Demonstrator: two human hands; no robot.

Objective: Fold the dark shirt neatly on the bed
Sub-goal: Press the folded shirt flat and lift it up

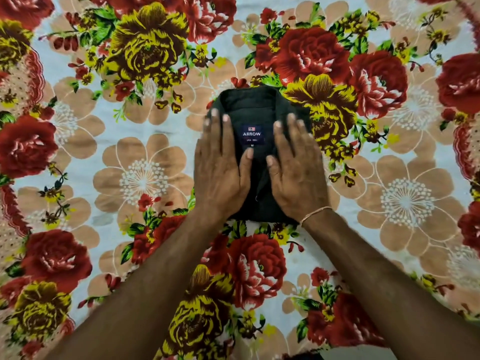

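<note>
The dark shirt (253,105) lies folded into a small upright rectangle in the middle of the bed, collar at the far end. A blue brand label reading ARROW (252,135) shows below the collar. My left hand (220,165) rests flat, palm down, on the shirt's left half, fingers spread toward the collar. On the right half my right hand (296,170) lies flat the same way, with a thin thread band around its wrist. Both thumbs point inward just below the label. Neither hand grips the cloth. The hands hide the shirt's side edges.
A bedsheet (135,178) with large red, yellow and peach flowers on white covers the whole bed around the shirt. A bare pale strip shows at the near bottom edge (363,353).
</note>
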